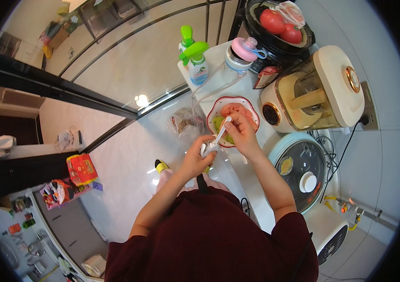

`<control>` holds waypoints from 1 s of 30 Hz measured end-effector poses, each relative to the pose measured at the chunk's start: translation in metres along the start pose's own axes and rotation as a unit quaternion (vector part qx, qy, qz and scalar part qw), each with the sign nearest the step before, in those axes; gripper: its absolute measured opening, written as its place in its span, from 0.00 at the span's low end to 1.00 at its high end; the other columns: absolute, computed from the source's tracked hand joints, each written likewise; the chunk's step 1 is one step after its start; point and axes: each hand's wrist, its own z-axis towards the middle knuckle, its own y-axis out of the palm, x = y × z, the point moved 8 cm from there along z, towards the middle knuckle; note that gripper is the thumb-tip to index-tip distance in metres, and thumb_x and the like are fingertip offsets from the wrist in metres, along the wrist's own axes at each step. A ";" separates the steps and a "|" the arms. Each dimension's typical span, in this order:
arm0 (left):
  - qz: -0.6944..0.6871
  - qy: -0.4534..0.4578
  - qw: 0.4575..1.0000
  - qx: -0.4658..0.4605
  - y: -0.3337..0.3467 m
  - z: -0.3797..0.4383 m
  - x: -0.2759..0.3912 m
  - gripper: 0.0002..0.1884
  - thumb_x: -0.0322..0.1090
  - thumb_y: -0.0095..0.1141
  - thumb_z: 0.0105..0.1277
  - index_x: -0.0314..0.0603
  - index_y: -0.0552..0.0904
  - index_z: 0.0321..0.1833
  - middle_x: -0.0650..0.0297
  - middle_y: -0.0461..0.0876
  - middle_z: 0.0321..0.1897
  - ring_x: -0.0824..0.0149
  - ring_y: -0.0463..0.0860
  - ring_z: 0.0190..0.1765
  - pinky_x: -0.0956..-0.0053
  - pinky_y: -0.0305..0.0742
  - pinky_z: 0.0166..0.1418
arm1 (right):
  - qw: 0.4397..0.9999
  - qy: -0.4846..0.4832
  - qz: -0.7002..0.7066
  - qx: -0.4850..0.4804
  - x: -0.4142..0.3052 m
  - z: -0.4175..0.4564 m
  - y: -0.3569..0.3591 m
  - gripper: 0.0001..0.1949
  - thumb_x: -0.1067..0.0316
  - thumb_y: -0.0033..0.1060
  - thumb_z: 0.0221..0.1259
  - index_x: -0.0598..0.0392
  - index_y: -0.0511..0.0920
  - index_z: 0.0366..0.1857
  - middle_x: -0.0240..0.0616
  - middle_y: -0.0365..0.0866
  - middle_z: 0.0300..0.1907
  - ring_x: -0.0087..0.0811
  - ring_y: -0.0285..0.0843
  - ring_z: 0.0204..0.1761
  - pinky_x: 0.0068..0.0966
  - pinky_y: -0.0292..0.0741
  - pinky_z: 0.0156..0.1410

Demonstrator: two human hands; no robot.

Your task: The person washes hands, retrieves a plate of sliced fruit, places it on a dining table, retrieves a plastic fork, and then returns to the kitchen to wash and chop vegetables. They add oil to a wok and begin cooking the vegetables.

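My left hand [199, 157] holds a small pouch or packet [208, 148] with white matter at its mouth; its exact kind cannot be told. Between the fingers of my right hand [241, 133] is a white plastic spoon [224, 129], its lower end at the mouth of the packet. Just beyond both hands, on the white counter, stands a scalloped bowl with a red rim [212, 104]. Pink-red pieces of food [237, 109] and green pieces of food [217, 122] lie in it, partly hidden by my right hand.
Spray bottles [199, 71] and a pink-lidded bottle [239, 58] stand beyond the bowl. To the right are a cream countertop appliance [274, 102] and a round lidded electric pan [300, 169]. Tomatoes [272, 22] lie in a dark pot. A plastic bag [187, 124] is left of the counter.
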 end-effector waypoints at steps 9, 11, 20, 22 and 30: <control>-0.035 -0.022 0.997 0.072 -0.029 0.000 -0.023 0.07 0.33 0.54 0.66 0.40 0.74 0.44 0.63 0.76 0.39 0.71 0.78 0.39 0.75 0.73 0.41 | 0.991 -0.038 0.023 0.126 -0.020 0.032 -0.035 0.06 0.67 0.51 0.70 0.57 0.69 0.41 0.33 0.78 0.34 0.18 0.75 0.34 0.16 0.73 0.41; -0.033 0.021 0.992 0.123 -0.015 0.006 0.005 0.10 0.36 0.54 0.67 0.38 0.75 0.45 0.63 0.77 0.36 0.71 0.77 0.40 0.73 0.73 0.46 | 0.994 -0.006 0.012 0.113 0.002 0.025 -0.022 0.06 0.67 0.51 0.70 0.57 0.69 0.40 0.32 0.78 0.34 0.18 0.76 0.34 0.16 0.73 0.41; -0.051 -0.024 0.957 0.284 -0.064 -0.006 -0.039 0.09 0.37 0.52 0.68 0.38 0.80 0.37 0.69 0.78 0.25 0.76 0.74 0.28 0.78 0.69 0.34 | 0.984 -0.010 0.024 0.176 0.012 0.023 -0.030 0.05 0.67 0.46 0.72 0.57 0.68 0.41 0.34 0.76 0.36 0.19 0.75 0.34 0.18 0.75 0.39; -0.015 0.062 0.916 0.396 -0.106 -0.018 -0.044 0.06 0.31 0.50 0.66 0.37 0.80 0.36 0.68 0.78 0.24 0.76 0.75 0.30 0.79 0.70 0.36 | 0.980 -0.004 0.030 0.196 0.009 0.028 -0.055 0.05 0.67 0.47 0.72 0.57 0.68 0.41 0.34 0.76 0.35 0.19 0.75 0.33 0.19 0.75 0.39; -0.017 -0.006 0.937 0.350 -0.104 0.004 -0.061 0.11 0.31 0.51 0.64 0.40 0.79 0.48 0.64 0.82 0.32 0.74 0.77 0.35 0.81 0.69 0.37 | 0.976 -0.046 -0.182 0.109 0.020 0.075 -0.081 0.06 0.68 0.54 0.68 0.58 0.72 0.41 0.28 0.75 0.30 0.17 0.71 0.31 0.15 0.69 0.37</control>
